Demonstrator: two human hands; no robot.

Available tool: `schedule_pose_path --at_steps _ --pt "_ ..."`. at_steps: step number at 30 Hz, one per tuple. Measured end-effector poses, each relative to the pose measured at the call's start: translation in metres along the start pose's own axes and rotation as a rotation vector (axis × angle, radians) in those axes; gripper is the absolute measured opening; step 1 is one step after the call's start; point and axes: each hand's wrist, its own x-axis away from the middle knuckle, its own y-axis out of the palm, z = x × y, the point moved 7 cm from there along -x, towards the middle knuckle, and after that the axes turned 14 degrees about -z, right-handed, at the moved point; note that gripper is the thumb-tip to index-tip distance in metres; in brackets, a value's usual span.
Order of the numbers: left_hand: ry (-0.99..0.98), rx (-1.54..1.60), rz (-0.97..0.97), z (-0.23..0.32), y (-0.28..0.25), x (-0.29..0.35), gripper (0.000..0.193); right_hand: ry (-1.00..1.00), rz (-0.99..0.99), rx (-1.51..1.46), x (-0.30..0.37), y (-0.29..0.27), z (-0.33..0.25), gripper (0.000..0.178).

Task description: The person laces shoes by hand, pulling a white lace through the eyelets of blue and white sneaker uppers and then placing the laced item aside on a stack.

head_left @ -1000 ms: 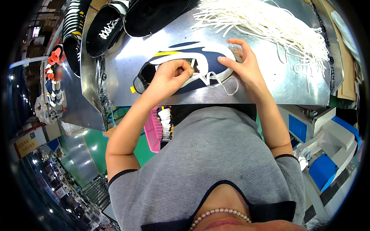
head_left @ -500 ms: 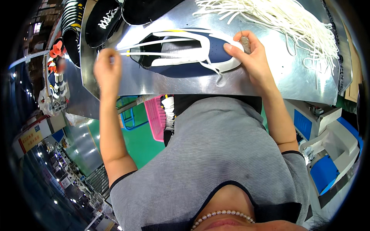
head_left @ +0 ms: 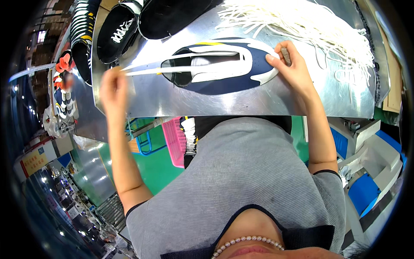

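Metal tabletop (head_left: 276, 97), shiny, across upper half of frame. Heap of loose white laces (head_left: 310, 26), upper right, spread over tabletop. Row of black shoes (head_left: 116, 30), upper left. Navy-and-white shoe upper (head_left: 220, 69), upper centre, flat on tabletop, toe toward right. Pink basket (head_left: 176, 142), centre, below tabletop edge. Right hand (head_left: 291, 71), upper right, pressed on toe end of shoe upper, grip closed round a small greyish object (head_left: 285, 54), kind not discernible. Left hand (head_left: 113, 88), upper left, blurred, grip pinched on ends of white lace (head_left: 172, 64) drawn taut leftward from shoe upper.
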Motion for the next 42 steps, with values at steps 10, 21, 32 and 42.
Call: schedule_pose_path --at_steps 10,21,32,42 --pt "0.564 0.093 -0.216 0.185 0.086 -0.023 0.008 -0.471 0.015 0.067 0.012 0.015 -0.055 0.024" --pt "0.073 0.228 -0.594 0.114 0.141 -0.012 0.036 -0.157 -0.163 -0.378 -0.018 0.068 -0.022 0.027" --pt "-0.356 0.831 -0.656 0.101 0.205 -0.022 0.033 -0.13 0.014 0.059 -0.021 0.063 -0.016 0.038" --pt "-0.167 0.746 -0.497 0.118 0.187 -0.013 0.017 -0.186 -0.152 0.356 0.001 0.072 -0.041 0.033"
